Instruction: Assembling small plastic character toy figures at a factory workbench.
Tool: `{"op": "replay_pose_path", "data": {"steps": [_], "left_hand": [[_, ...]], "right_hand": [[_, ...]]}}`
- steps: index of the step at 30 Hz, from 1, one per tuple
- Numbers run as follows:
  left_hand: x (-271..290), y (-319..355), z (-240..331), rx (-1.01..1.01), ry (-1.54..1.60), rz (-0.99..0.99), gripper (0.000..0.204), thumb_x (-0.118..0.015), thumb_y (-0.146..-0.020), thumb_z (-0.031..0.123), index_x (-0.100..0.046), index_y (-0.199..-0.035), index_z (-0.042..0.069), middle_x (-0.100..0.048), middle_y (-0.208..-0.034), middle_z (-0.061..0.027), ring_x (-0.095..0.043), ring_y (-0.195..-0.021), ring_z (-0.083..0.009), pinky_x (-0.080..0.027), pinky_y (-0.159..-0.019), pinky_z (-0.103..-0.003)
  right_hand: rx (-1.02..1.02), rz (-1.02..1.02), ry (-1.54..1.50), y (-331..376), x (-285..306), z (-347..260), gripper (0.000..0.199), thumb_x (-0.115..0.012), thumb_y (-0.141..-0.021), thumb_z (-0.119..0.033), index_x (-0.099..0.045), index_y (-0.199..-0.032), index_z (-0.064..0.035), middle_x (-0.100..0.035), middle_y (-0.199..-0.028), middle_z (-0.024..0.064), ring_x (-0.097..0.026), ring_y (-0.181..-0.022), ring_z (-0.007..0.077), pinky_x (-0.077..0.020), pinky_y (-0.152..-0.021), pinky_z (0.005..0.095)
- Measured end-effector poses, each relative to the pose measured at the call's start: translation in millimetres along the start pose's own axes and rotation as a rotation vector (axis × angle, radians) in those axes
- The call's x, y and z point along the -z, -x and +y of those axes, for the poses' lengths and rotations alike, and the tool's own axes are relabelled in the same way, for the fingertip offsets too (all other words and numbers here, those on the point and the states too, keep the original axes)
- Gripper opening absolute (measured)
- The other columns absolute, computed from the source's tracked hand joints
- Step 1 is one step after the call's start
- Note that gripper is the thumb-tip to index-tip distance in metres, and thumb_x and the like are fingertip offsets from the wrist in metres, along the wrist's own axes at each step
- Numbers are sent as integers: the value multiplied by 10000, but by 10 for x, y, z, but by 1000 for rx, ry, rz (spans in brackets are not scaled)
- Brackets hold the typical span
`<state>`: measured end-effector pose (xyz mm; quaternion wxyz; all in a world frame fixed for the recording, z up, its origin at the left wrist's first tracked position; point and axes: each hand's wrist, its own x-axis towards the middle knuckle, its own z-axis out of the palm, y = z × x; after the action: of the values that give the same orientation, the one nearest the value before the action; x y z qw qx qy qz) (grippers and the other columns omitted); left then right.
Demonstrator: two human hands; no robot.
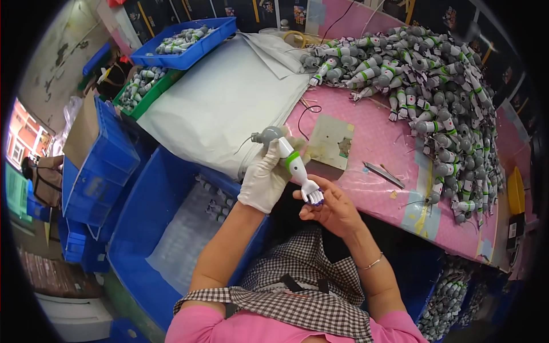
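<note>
A toy arm (294,166), white with a green band, a grey ball-shaped shoulder and a small white hand, is held above the table's near edge. My left hand (266,178), in a white glove, is closed round its upper part. A thin wire sticks out from the grey end. At the toy's hand end is my bare right hand (333,210), its fingers curled and touching the small white hand from beneath and beside. Behind the toy arm stands a metal box (327,143) with a dark cord.
A large pile of similar toy arms (423,86) covers the pink table's (372,137) back right. Tweezers (384,175) lie nearer. White sheets (229,97) cover the left side, beside a blue tray (223,26) and green tray (166,84). A deep blue bin (140,240) stands lower left.
</note>
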<state>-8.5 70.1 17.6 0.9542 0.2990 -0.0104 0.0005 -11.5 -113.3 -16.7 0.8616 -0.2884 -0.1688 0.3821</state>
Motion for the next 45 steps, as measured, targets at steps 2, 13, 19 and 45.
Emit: {"op": "replay_pose_path", "data": {"steps": [2,13,19,45], "left_hand": [[-42,-1,-8,6,60,26,420,-530,-913,240,-431,-1278,55,-547,-1155,-78,-537,-1106,-249,-457,-962,-429],[-254,85,-32,88,-74,-100,510,-501,-915,373,-410,-1289,38,-518,-1233,-128,-533,-1122,-288,-466,-945,-472],[-135,50,-129,180,79,4,573,-352,-937,516,-452,-1240,40,-608,-958,-123,-591,-749,-228,-506,-668,-346],[-322,-43,-488,279,-703,66,251,-580,-902,193,-520,-1049,-1,-594,-888,-67,-617,-801,-158,-520,-723,-296]], "right_hand": [[21,-7,-215,-19,-81,104,542,-548,-914,-283,-333,-1367,-78,-527,-1203,196,-634,-843,255,-542,-812,354],[534,94,616,-6,12,136,357,-654,-749,93,-620,-1080,-37,-573,-1003,119,-582,-810,141,-510,-671,250],[345,137,820,45,12,-176,203,-662,-784,-1,-662,-986,10,-569,-895,52,-533,-685,74,-424,-562,196],[448,632,1797,-249,601,-893,179,-616,-728,-166,-665,-739,6,-576,-655,128,-547,-556,240,-419,-533,361]]}}
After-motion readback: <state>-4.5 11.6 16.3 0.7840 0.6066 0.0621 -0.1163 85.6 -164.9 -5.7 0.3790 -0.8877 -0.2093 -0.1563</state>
